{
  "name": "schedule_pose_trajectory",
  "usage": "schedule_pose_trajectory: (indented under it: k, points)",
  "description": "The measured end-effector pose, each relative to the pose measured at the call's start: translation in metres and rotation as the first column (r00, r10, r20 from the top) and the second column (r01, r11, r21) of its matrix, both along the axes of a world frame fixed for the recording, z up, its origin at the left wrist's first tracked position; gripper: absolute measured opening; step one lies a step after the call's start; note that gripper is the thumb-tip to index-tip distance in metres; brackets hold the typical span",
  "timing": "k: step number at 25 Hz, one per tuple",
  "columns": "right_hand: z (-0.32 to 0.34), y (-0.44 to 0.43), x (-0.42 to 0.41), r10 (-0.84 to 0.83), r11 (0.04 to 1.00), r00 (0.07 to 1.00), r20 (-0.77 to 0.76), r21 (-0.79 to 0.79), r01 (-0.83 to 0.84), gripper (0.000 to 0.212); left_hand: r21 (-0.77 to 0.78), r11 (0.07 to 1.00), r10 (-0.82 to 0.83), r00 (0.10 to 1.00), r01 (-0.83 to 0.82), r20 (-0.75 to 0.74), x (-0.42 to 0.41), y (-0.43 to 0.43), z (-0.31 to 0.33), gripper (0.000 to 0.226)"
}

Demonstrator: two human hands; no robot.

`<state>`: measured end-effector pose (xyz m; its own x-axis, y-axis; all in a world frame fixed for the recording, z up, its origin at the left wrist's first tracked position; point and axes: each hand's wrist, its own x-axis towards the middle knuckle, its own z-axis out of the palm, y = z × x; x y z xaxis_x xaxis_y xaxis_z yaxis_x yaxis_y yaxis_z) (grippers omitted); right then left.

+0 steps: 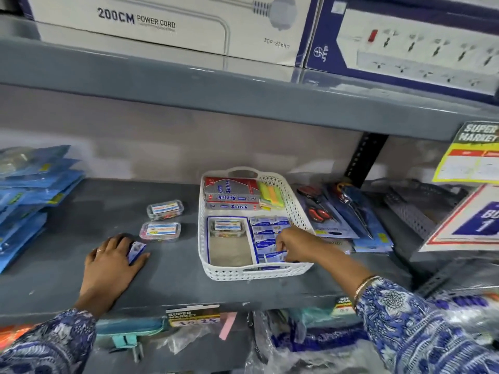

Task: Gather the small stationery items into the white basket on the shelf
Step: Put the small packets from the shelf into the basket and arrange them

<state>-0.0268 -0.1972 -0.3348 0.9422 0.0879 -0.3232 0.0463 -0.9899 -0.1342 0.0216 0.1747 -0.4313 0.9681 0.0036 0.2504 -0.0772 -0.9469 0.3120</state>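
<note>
Patterned blue-and-white sleeves fill the near edge of view, both arms reaching onto the grey metal shelf (pixel 67 279). Right hand (pixel 294 245) is over the near right corner of the white perforated plastic basket (pixel 293 209), fingers pinched shut on a small blue-and-white packet (pixel 275 257) at the front of a packed row of like packets (pixel 266 233). Left hand (pixel 113 259) lies palm down on the shelf, loosely curled over another small blue-and-white packet (pixel 136 252), well left of the basket.

Risks, as I judge them:
- Row looks full; forcing the packet in could buckle or tip its neighbours.
- Light basket near the shelf's front edge may slide under a push.
- Two clear plastic clip boxes (pixel 162 221) lie outside, between left hand and basket; a sweeping left arm could knock them.
- One-handed lift of the left packet could fumble.
</note>
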Motion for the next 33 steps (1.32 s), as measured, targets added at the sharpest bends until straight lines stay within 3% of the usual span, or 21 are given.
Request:
schedule_pose_trajectory:
  k: [5,8,11,14,18,25,30,33]
  points:
    - [-0.003,0.008,-0.001,0.016,0.998,1.000,0.006,0.058,-0.017,0.021,0.003,1.000,-0.009,1.000,0.009,0.004,0.001,0.001,-0.002,0.036]
    - [0.006,0.013,-0.004,0.005,1.000,1.000,0.008,0.010,-0.005,0.019,0.014,1.000,-0.013,1.000,0.013,-0.004,0.002,0.000,-0.001,0.039]
    - [0.031,0.037,0.005,0.000,0.999,0.992,0.130,-0.050,0.007,0.019,0.029,1.000,-0.005,1.000,0.006,-0.004,0.000,0.000,0.003,0.045]
    - [0.047,0.096,0.030,0.083,0.988,0.951,0.299,0.102,-0.118,0.021,0.026,1.000,0.000,1.000,0.000,0.026,-0.003,0.003,0.003,0.058]
    - [0.032,0.181,0.068,0.276,0.918,0.914,0.297,0.201,-0.342,0.026,-0.001,1.000,0.018,1.000,-0.018,-0.007,-0.001,0.002,0.003,0.069]
    - [-0.015,0.240,0.101,0.488,0.854,0.846,0.214,0.081,-0.513,0.029,0.007,0.999,0.042,0.996,-0.042,-0.079,-0.003,0.006,-0.001,0.095]
    - [-0.024,0.248,0.099,0.606,0.786,0.753,0.255,-0.043,-0.617,0.039,0.012,0.999,0.039,0.998,-0.038,-0.055,-0.002,0.007,-0.003,0.091]
    - [-0.022,0.251,0.093,0.634,0.766,0.731,0.255,-0.078,-0.638,0.033,0.012,0.999,0.050,0.997,-0.050,-0.054,-0.002,0.007,-0.002,0.093]
